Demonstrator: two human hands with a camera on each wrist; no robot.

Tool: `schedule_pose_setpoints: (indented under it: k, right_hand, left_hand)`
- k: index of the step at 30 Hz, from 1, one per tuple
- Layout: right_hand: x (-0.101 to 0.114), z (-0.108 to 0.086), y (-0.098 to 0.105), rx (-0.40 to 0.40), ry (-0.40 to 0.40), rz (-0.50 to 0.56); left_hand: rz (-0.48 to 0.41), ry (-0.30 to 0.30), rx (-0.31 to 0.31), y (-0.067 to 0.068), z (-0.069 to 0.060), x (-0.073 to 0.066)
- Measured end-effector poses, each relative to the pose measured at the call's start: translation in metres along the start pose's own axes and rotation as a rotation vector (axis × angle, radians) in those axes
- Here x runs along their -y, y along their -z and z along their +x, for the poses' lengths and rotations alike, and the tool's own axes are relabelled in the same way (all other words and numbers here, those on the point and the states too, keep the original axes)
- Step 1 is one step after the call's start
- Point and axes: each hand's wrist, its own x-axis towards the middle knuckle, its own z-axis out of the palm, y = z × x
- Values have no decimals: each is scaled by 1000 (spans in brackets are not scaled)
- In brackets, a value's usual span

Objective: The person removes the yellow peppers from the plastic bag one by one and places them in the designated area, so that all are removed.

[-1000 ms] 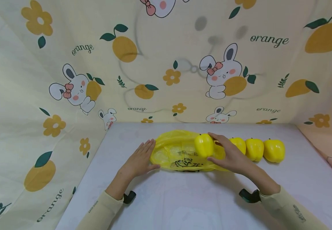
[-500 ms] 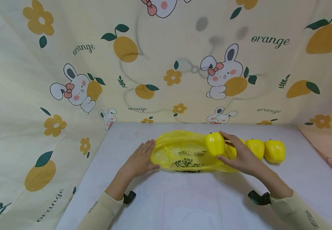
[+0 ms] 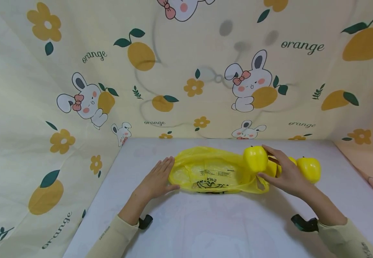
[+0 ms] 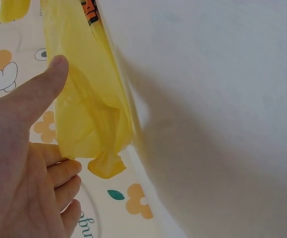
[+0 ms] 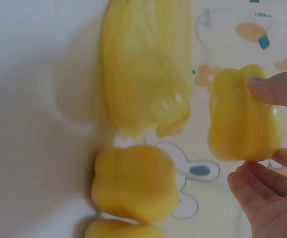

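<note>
A yellow plastic bag [image 3: 189,168] with black print lies on the table, its handle end to the right. My left hand [image 3: 156,181] rests at the bag's left end, fingers fairly straight. In the left wrist view, its fingertips are beside the bag's crumpled corner [image 4: 106,161]. My right hand [image 3: 288,173] grips a shiny yellow apple [image 3: 255,159] between thumb and fingers, raised near the bag's right end. The right wrist view shows this lobed apple [image 5: 245,119] off the table, apart from the bag.
More yellow apples stand in a row to the right, partly behind my right hand; the rightmost apple [image 3: 309,169] shows fully. The white table [image 3: 206,225] meets a patterned cloth backdrop [image 3: 180,71] at the back and left.
My right hand has moved right with the apple, from over the bag's right part to its handle end. The handle has come into view. My left hand and the bag have stayed in place.
</note>
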Motion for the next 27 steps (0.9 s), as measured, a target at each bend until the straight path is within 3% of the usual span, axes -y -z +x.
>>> schedule_pose_setpoints:
  k: [14,27]
  right_hand:
    - [-17,-14,21,-22,-76,-10]
    - [-35,-19,35,-79,-46,-30]
  left_hand:
    - [-9,-2,-6,0,-1,-1]
    - [2,-13,-12,2,-1,-1]
